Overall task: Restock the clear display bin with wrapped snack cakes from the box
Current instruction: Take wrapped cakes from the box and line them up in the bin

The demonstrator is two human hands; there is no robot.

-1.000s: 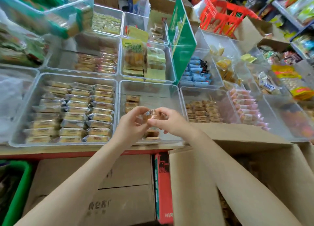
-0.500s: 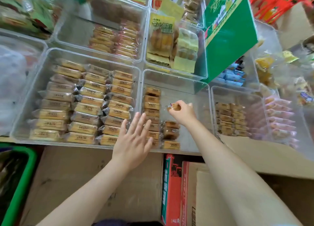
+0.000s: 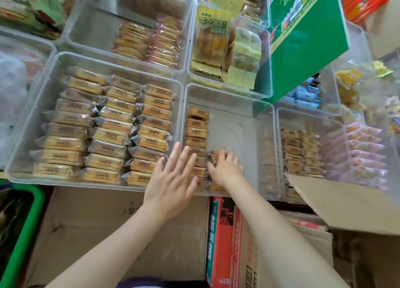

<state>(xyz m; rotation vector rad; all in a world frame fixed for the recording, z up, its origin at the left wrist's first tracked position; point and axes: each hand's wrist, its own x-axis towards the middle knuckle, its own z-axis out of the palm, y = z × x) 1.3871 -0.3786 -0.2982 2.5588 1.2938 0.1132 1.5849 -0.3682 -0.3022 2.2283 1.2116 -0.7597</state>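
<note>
1. Far left: a green crate (image 3: 26,233) is sitting low, beside flattened cardboard (image 3: 86,233).
2. A large clear bin (image 3: 32,97) is holding three packed columns of wrapped cakes.
3. Your left hand (image 3: 171,179) is hovering flat over the near wall where the two bins are meeting, fingers straight and spread, gripping nothing.
4. The clear display bin (image 3: 249,123) is sitting mostly bare, with one column of snack cakes (image 3: 197,134) lining its left side.
5. Your right hand (image 3: 225,168) is reaching inside it, straight fingers pressing down on a wrapped cake (image 3: 213,156) starting a second column.
6. Right: the cardboard box (image 3: 346,203) is showing its open flap below the neighbouring bins.
</note>
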